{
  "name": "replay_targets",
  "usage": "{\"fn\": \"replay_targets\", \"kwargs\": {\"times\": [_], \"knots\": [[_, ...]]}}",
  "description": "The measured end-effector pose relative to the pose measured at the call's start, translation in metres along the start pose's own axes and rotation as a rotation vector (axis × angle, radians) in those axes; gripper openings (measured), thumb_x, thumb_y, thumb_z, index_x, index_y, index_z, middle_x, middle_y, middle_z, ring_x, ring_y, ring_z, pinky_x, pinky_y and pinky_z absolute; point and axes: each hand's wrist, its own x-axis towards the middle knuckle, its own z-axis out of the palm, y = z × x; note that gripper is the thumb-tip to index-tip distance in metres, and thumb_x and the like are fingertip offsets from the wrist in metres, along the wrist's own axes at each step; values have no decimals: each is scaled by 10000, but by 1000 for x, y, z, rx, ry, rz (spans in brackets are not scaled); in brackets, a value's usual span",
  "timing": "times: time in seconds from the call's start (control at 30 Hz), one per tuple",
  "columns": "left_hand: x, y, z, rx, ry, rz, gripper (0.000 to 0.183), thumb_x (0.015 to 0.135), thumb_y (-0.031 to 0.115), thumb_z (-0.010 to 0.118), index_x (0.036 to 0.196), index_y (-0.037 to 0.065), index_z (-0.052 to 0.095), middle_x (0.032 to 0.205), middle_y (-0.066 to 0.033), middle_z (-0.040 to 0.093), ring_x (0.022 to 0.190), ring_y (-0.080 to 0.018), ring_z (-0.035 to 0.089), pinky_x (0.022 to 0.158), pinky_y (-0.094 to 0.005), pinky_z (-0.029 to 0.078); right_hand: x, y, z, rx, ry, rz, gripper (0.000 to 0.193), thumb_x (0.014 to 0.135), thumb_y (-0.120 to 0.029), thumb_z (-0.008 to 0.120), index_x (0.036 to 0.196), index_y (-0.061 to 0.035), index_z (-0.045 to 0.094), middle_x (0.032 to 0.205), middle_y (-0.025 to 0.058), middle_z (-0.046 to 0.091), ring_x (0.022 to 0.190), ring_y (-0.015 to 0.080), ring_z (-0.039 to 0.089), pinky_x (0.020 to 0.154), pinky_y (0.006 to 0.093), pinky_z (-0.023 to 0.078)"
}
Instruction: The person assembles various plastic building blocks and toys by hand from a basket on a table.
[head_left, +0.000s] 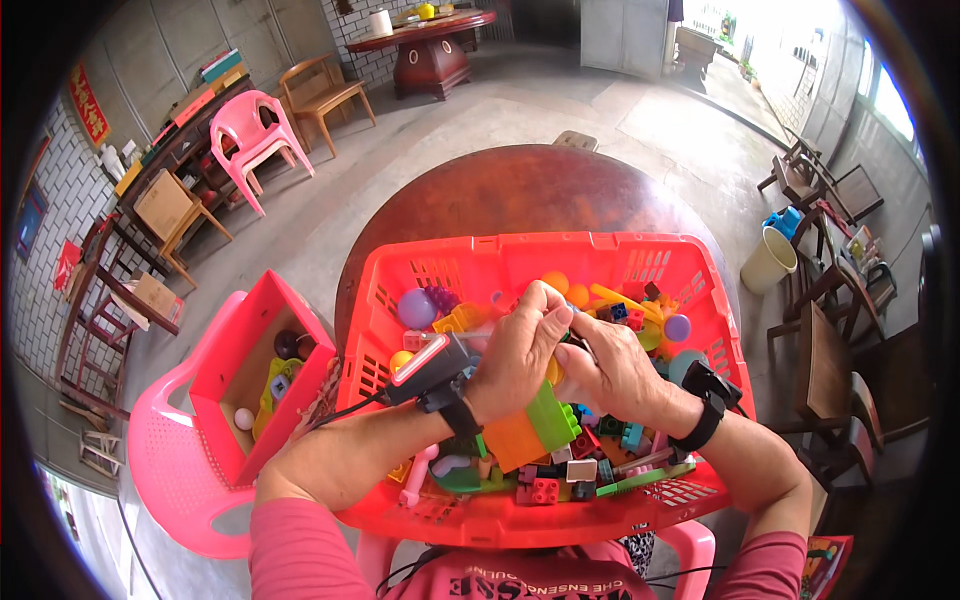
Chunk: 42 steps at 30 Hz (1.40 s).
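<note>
Over the middle of a red plastic basket, my left hand and my right hand meet with their fingers bent and thumbs close together. Both pinch at one spot; a small dark bluish bit shows between the fingertips, mostly hidden. Beneath them the basket holds mixed toys: a green building block beside an orange block, a purple ball, orange balls, yellow sticks and a red brick. A pink toy piece lies near the front left.
The basket stands on a round brown table. To the left, a red box with several toys rests on a pink chair. Straps with small devices circle both wrists. A cream bin and wooden chairs stand right.
</note>
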Motion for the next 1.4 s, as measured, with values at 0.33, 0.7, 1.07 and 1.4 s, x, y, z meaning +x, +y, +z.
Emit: {"fn": "replay_targets", "kwargs": {"times": [0.33, 0.7, 1.07, 1.4], "knots": [[-4, -6, -2, -58, 10, -27, 260, 1057, 310, 430, 994, 67, 496, 866, -3, 507, 830, -65, 480, 748, -250, 426, 1, -5, 3, -49, 13, -6, 304, 914, -277, 564, 938, 24, 525, 761, 220, 603, 767, 444, 606, 626, 501, 472], [27, 30, -57, 262, 337, 192, 351, 995, 401, 554, 1006, 52, 513, 737, 22, 481, 689, -62, 456, 634, -231, 401, -6, -14, -20, 286, -276, 282, 359, 1015, -337, 479, 939, 6, 552, 757, 28, 495, 758, 86, 454, 677, 298, 432], [24, -14, -40, -187, -109, -161, 312, 971, 348, 605, 1093, 64, 564, 957, 21, 576, 865, -46, 579, 710, -205, 523, 7, 31, -44, -273, -39, 90, 458, 746, -172, 749, 1090, -22, 485, 813, 193, 631, 825, 396, 635, 685, 444, 494], [7, -4, -14, 4, -142, -72, 296, 963, 295, 633, 1041, 29, 528, 792, -18, 578, 719, -70, 583, 598, -264, 480, 2, 10, -13, -102, -57, -73, 296, 893, -283, 652, 916, 2, 575, 770, 190, 612, 751, 396, 625, 656, 465, 489]]}}
